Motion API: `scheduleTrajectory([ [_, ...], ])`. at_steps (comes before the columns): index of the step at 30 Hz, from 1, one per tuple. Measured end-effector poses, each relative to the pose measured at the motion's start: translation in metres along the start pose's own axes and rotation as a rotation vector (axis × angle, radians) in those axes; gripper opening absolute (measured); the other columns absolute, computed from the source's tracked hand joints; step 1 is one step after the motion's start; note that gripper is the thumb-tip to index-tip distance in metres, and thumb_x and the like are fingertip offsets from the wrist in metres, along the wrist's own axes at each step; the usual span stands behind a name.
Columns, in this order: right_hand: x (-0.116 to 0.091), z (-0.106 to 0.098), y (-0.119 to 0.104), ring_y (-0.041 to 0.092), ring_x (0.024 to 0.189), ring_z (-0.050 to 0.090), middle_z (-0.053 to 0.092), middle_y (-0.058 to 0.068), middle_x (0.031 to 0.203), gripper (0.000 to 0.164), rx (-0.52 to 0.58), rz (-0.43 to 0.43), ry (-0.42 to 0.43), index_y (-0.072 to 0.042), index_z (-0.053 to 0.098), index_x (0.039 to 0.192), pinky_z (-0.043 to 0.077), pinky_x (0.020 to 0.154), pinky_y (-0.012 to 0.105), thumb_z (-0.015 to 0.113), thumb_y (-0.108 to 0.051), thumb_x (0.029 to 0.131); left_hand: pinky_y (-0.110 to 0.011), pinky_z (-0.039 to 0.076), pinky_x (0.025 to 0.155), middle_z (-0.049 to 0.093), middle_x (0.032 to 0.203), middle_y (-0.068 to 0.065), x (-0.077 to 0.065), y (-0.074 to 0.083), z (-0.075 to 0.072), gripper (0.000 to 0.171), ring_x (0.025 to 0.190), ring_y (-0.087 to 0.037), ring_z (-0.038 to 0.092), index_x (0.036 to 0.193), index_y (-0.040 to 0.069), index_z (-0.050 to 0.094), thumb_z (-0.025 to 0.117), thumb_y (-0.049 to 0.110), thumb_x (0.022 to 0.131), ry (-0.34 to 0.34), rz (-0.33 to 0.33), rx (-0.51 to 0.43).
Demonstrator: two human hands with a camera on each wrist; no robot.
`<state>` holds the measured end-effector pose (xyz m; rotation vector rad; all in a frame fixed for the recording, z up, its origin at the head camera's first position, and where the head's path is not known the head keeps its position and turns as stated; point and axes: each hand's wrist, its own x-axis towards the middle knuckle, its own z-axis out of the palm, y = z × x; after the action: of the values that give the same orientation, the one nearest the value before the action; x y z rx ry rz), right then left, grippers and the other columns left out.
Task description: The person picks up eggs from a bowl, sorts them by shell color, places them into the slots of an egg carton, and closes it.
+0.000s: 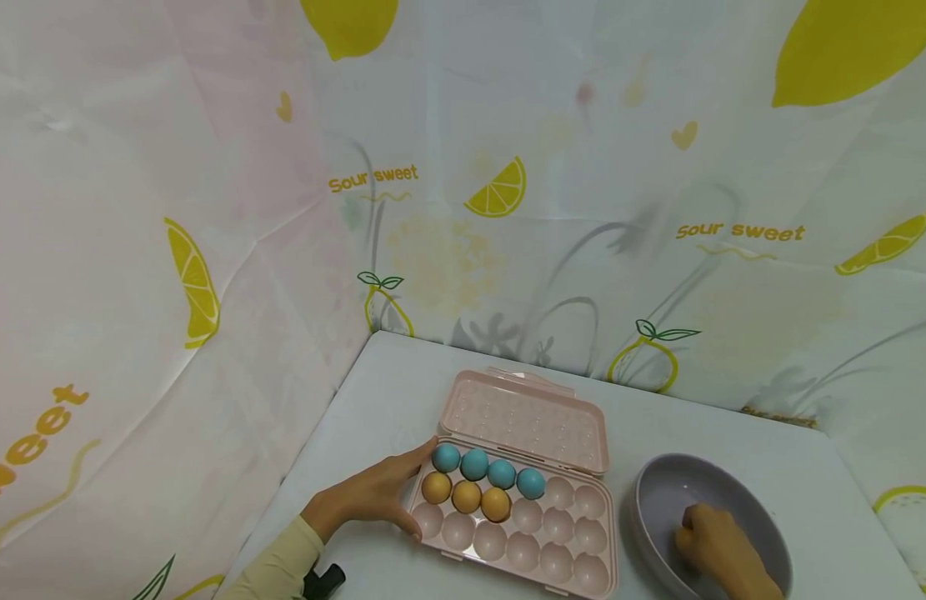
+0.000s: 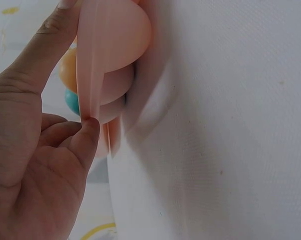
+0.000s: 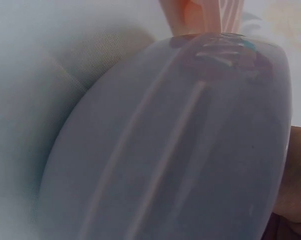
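Observation:
A pink plastic egg carton (image 1: pixel 523 517) lies with its lid (image 1: pixel 523 417) folded back. Several blue eggs (image 1: pixel 473 464) fill part of the back row, and three orange eggs (image 1: pixel 466 497) sit in the row before it. My left hand (image 1: pixel 376 493) grips the carton's left end; the left wrist view shows thumb and fingers on its rim (image 2: pixel 90 65). Down inside the grey bowl (image 1: pixel 658 512), my right hand (image 1: pixel 718 546) is curled round an orange egg (image 1: pixel 684 540), mostly hidden by the fingers. In the right wrist view the bowl's outer wall (image 3: pixel 180 140) covers most of that hand.
The bowl stands just right of the carton on a white table (image 1: pixel 387 392). Walls of lemon-printed cloth (image 1: pixel 493 267) rise behind and to the left. A small black object (image 1: pixel 326 581) shows beneath the left wrist.

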<state>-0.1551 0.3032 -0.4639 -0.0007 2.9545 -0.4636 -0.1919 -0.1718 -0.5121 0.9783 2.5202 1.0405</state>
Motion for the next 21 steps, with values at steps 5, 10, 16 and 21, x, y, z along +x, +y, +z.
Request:
scheduleTrajectory([
  [5, 0.002, 0.001, 0.0, 0.014, 0.049, 0.042, 0.049, -0.001, 0.056, 0.004, -0.001, -0.016, 0.001, -0.006, 0.054, 0.061, 0.034, 0.043, 0.029, 0.055, -0.009, 0.063, -0.036, 0.029, 0.098, 0.013, 0.145, -0.006, 0.0, 0.001, 0.0, 0.122, 0.125, -0.019, 0.029, 0.141, 0.008, 0.002, 0.077, 0.046, 0.052, 0.0, -0.001, 0.001],
  [10, 0.003, 0.0, -0.003, 0.014, 0.049, 0.042, 0.048, -0.001, 0.055, 0.003, -0.008, -0.023, 0.025, -0.008, 0.054, 0.061, 0.034, 0.043, 0.028, 0.055, -0.008, 0.063, -0.036, 0.03, 0.098, 0.013, 0.145, -0.005, 0.0, 0.002, -0.001, 0.122, 0.125, -0.019, 0.029, 0.141, 0.009, 0.002, 0.077, 0.046, 0.052, -0.002, -0.009, 0.002],
  [16, 0.003, -0.002, -0.01, 0.014, 0.046, 0.038, 0.044, -0.001, 0.051, 0.012, -0.008, -0.016, 0.041, -0.011, 0.048, 0.055, 0.03, 0.041, 0.028, 0.051, -0.006, 0.066, -0.036, 0.03, 0.098, 0.013, 0.145, -0.005, 0.0, 0.001, -0.001, 0.122, 0.125, -0.018, 0.03, 0.141, 0.01, 0.002, 0.077, 0.048, 0.052, -0.004, -0.018, 0.01],
  [21, 0.003, -0.004, -0.019, 0.015, 0.049, 0.039, 0.046, 0.0, 0.055, 0.012, -0.003, -0.019, 0.055, -0.012, 0.05, 0.058, 0.03, 0.043, 0.028, 0.051, -0.007, 0.068, -0.036, 0.03, 0.098, 0.013, 0.145, -0.005, 0.0, 0.0, 0.001, 0.122, 0.125, -0.019, 0.03, 0.141, 0.009, 0.002, 0.077, 0.048, 0.052, -0.002, -0.01, 0.005],
])
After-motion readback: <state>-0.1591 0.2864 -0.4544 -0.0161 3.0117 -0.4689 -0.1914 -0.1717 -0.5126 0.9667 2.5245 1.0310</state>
